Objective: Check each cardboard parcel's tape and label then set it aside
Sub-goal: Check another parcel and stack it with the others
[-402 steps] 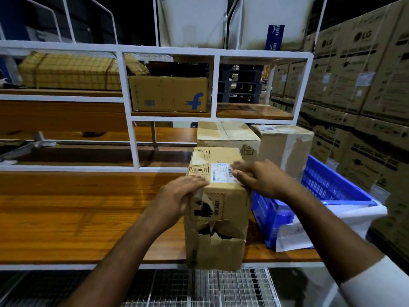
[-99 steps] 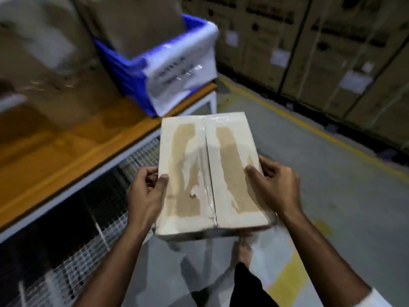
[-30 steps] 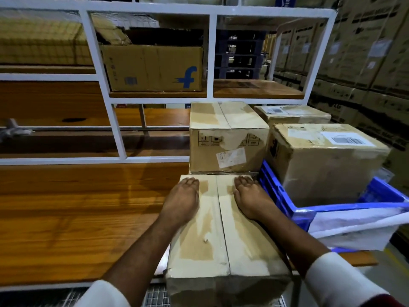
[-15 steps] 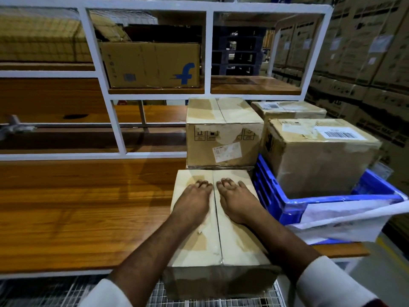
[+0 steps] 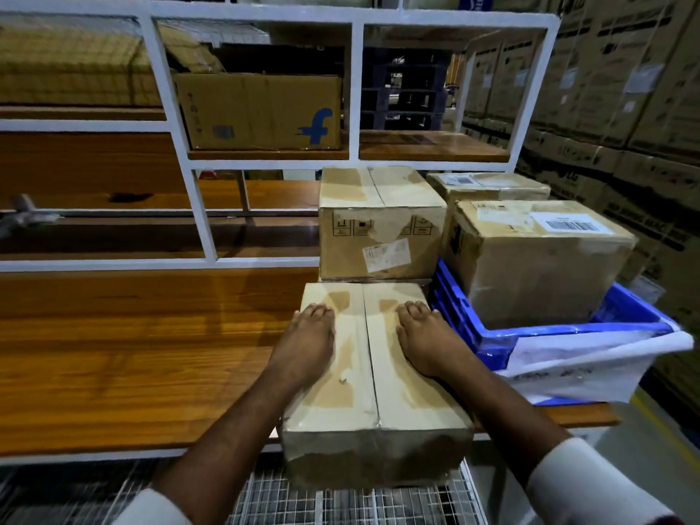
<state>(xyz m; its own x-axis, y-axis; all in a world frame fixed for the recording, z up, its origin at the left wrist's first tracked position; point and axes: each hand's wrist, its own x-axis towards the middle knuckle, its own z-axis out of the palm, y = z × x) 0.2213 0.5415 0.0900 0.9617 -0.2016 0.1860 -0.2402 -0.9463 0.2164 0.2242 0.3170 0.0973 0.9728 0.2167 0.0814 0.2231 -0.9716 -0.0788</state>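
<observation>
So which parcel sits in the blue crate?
The parcel with the barcode label on top, standing inside the blue crate; the other parcels stand on the wooden shelf.

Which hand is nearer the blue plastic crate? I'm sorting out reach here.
Right. The right hand lies flat on the taped cardboard parcel beside the blue plastic crate; the left hand rests on the parcel's far half, across the seam.
</observation>
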